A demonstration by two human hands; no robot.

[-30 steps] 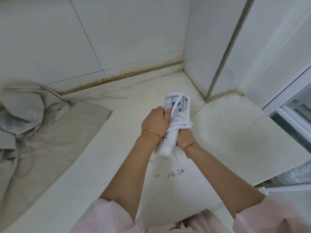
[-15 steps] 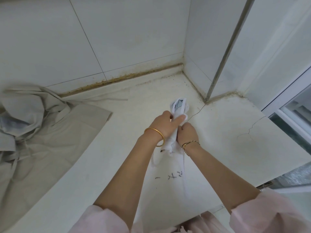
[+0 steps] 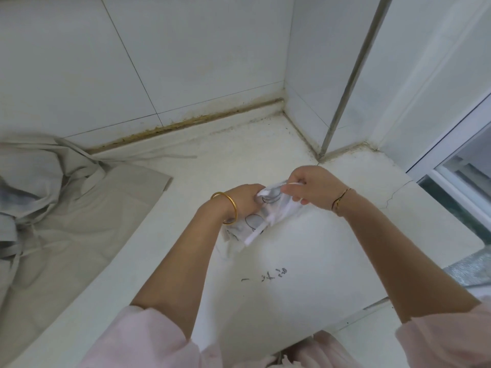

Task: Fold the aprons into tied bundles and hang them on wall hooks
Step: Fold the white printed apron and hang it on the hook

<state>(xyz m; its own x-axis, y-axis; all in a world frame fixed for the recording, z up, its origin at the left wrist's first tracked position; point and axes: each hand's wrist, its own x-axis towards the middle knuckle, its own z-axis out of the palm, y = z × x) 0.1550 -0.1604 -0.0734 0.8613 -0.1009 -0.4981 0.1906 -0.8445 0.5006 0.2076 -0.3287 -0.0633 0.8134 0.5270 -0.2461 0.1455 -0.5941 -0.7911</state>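
Right hand (image 3: 313,188) has moved from under the white apron bundle (image 3: 261,216) to its 2 o'clock. The bundle has gone from upright to lying slanted, low end at 7 o'clock.

Bundle is sitting mid-frame, just above the white counter (image 3: 345,235). It's looking crumpled, white with dark outline prints, and a white strap (image 3: 256,233) is running across it and poking out at 6 o'clock.

Left hand (image 3: 245,199) is gripping the bundle's 10 o'clock end, fingers curled round the cloth, gold bangle (image 3: 229,208) on the wrist. Right hand is pinching a white strap end at the top, fingers curled, thin bracelet (image 3: 340,201) on the wrist. Both forearms are coming in from 6 o'clock out of pink sleeves (image 3: 148,338).

Dark marks (image 3: 265,274) are showing on the white surface at 6 o'clock of the bundle; can't tell whether that is cloth or counter.

Beige apron (image 3: 66,203) is lying rumpled at 9 o'clock, well apart, straps trailing along the wall. White tiled wall (image 3: 186,62) is running across 12 o'clock with a stained joint at the counter. Corner and window frame (image 3: 451,155) are sitting at 2 o'clock.
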